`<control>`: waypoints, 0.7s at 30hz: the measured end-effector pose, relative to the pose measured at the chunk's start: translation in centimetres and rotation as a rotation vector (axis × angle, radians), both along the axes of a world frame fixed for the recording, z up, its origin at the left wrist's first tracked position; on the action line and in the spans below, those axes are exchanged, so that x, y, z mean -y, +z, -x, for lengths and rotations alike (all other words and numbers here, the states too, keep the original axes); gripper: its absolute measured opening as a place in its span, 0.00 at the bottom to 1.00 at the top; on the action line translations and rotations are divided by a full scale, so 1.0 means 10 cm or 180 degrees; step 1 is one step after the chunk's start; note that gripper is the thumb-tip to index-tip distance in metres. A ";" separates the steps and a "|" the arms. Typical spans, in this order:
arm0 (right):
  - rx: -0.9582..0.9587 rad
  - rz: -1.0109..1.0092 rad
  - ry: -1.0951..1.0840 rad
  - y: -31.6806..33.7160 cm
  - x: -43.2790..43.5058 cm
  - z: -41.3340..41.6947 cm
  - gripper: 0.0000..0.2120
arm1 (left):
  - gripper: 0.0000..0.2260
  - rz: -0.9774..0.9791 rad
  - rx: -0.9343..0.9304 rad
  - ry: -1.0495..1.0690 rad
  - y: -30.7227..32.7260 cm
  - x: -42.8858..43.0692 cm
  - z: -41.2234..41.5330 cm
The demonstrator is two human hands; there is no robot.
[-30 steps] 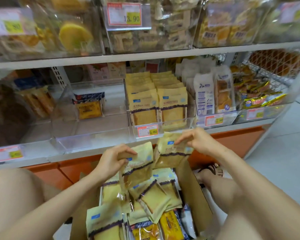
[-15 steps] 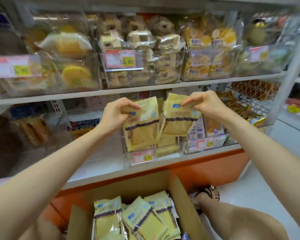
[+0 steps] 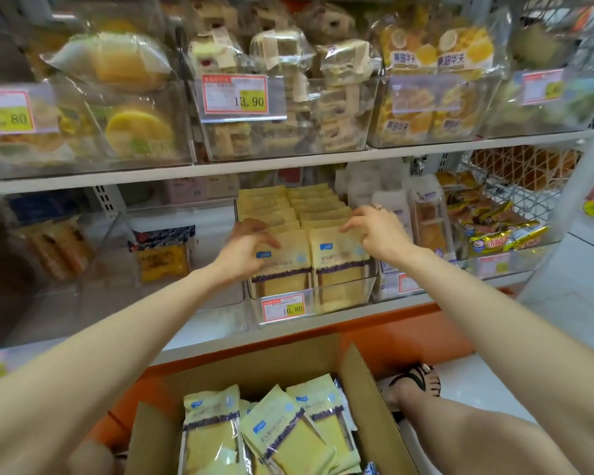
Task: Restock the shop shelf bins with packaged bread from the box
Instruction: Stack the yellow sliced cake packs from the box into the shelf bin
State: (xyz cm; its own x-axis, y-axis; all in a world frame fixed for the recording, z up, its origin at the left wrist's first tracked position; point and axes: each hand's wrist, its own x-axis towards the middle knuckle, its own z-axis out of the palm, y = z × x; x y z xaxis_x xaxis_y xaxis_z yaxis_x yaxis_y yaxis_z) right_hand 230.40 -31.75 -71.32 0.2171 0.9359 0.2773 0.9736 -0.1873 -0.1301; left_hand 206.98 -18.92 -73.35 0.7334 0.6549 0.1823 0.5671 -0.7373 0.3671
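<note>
left hand point(image 3: 244, 250) over left packet point(image 3: 285, 270), grip unclear | right hand point(image 3: 378, 234) pinches right packet point(image 3: 336, 264) top | arms outstretched

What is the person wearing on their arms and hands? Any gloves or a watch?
No gloves, and no sleeves in view. The left arm and the right arm are bare all the way to the wrists. The left hand wears nothing that shows. The right hand has a thin ring on one finger. No watch or bracelet shows on either wrist.
</note>
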 end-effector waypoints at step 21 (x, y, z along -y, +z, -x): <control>-0.2217 0.1474 0.0192 -0.49 -0.23 0.15 0.19 | 0.31 0.1607 -0.0500 -0.0294 -0.42 0.15 -0.40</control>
